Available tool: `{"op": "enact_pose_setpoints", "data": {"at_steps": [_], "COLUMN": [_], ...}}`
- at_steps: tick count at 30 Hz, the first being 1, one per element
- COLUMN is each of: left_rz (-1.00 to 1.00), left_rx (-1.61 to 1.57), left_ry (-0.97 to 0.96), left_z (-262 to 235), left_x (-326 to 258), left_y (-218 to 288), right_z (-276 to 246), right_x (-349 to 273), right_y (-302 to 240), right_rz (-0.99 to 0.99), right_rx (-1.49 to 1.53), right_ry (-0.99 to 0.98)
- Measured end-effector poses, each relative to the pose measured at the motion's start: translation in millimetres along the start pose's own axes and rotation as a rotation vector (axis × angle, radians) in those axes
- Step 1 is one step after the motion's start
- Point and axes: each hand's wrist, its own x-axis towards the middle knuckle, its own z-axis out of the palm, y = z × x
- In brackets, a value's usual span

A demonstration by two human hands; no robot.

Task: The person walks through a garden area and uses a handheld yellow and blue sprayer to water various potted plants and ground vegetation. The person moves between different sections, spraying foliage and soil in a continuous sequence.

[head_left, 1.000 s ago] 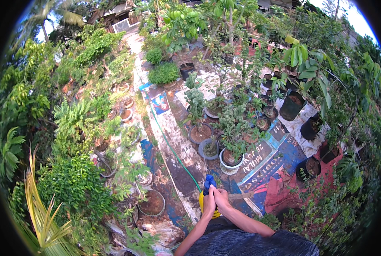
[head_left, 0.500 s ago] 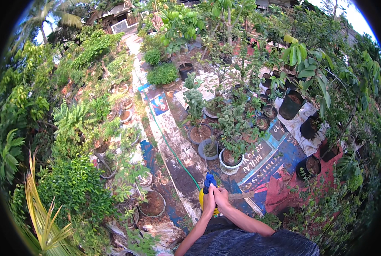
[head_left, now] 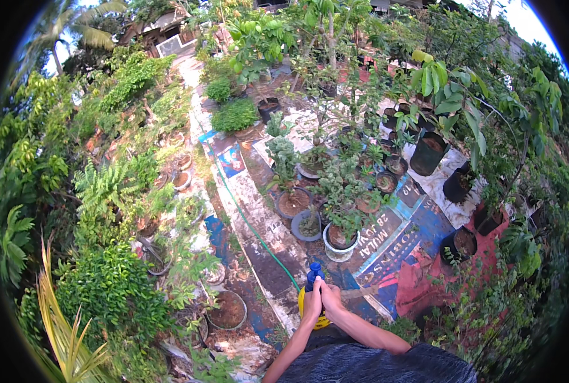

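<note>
A yellow spray bottle [head_left: 305, 301] with a blue top [head_left: 314, 273] is held low in the middle of the view, over the paved garden path. My left hand [head_left: 312, 304] is closed around its left side and my right hand [head_left: 331, 297] is closed on its right side and neck. Both forearms come up from the lower edge. A green hose [head_left: 254, 230] runs along the path up to the bottle's left side. Just ahead stand potted plants, the nearest a white pot [head_left: 339, 242] and a grey pot [head_left: 307, 226].
Printed tarpaulin sheets [head_left: 393, 236] cover the ground on the right, with black pots [head_left: 428, 153] and several plants on them. Ferns and shrubs [head_left: 112, 281] crowd the left side with round pots [head_left: 227, 311]. A red sheet [head_left: 425, 281] lies right of my arms.
</note>
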Motion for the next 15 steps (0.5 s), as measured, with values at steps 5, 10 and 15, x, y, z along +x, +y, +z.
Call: {"op": "enact_pose_setpoints", "data": {"at_steps": [5,10,15], "left_rz": [0.07,-0.032,0.08], "left_rx": [0.028,0.102,0.135], "left_ry": [-0.007,-0.133,-0.173], "left_z": [8,15,33], "left_x": [-3,-6,-11], "left_y": [6,16,23], "right_z": [-5,-15,-33], "right_x": [-8,-10,-6], "right_y": [-9,-15,-18], "right_rz": [-0.058,-0.14,-0.217], "right_rx": [0.012,0.004,-0.038], "right_ry": [0.028,0.065,0.154]}}
